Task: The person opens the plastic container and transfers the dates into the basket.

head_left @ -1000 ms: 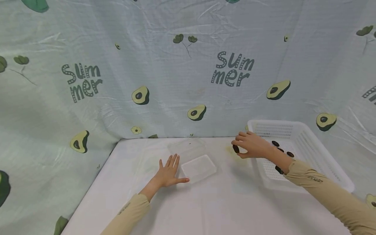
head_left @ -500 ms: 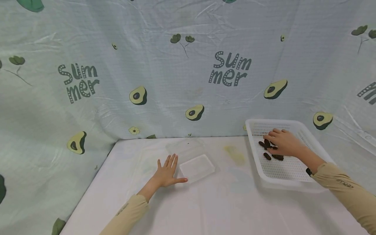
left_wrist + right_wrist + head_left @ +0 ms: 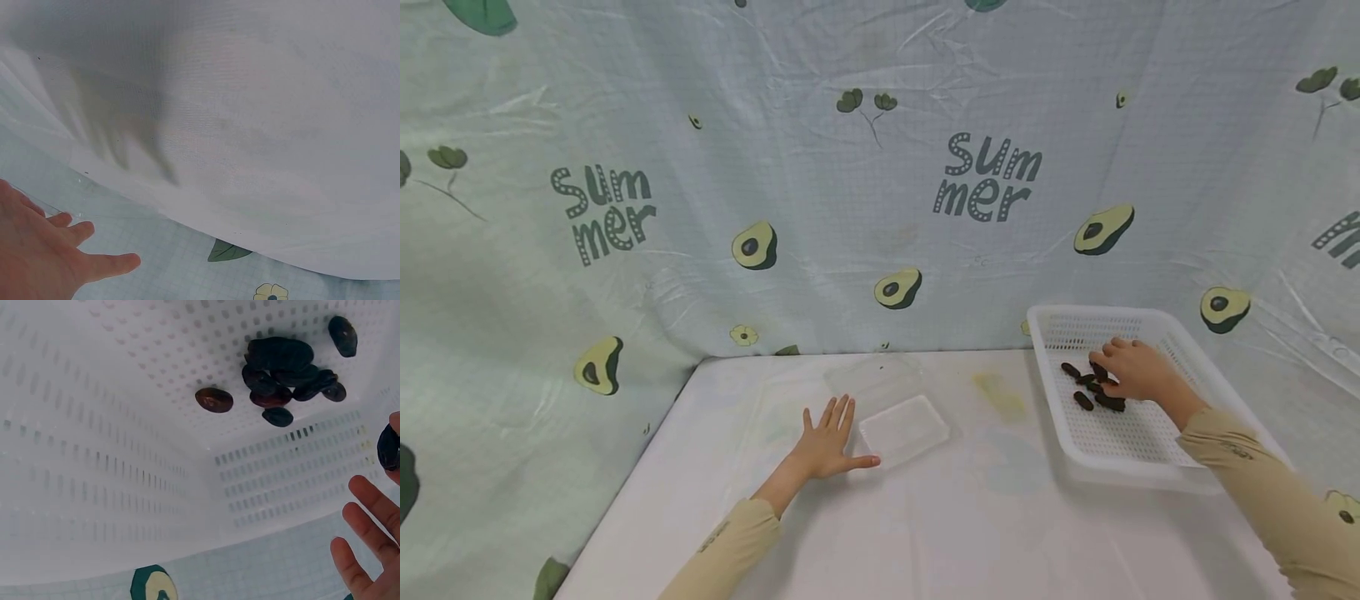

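Draped behind the white worktop (image 3: 925, 517) we see a pale green cloth (image 3: 880, 167) printed with avocados and the word "Summer", hanging down to the worktop's far edge.

Our left hand (image 3: 827, 446) lies flat on the worktop with fingers spread and thumb stretched out, its thumb tip touching the near edge of a clear plastic lid (image 3: 904, 430). It holds nothing. Just behind the lid sits a clear plastic box (image 3: 876, 375), hard to make out against the white surface.

Our right hand (image 3: 1131, 371) reaches into the white perforated basket (image 3: 1150, 467), which stands well to the right of the lid. Its fingers curl down over a small heap of dark dates (image 3: 1093, 387) near the basket's far left corner, and in the right wrist view a date (image 3: 389, 447) sits pinched at the fingertips (image 3: 375, 497) at the frame's right edge.

Between the lid and the basket the worktop lies bare except for a faint yellowish stain (image 3: 998, 392). The basket's right side stands close to the cloth.

From the right wrist view we count the heap of dates (image 3: 281, 372) and one reddish date (image 3: 214, 400) lying apart, which the head view blurs together. Only spread fingers and cloth show in the left wrist view.
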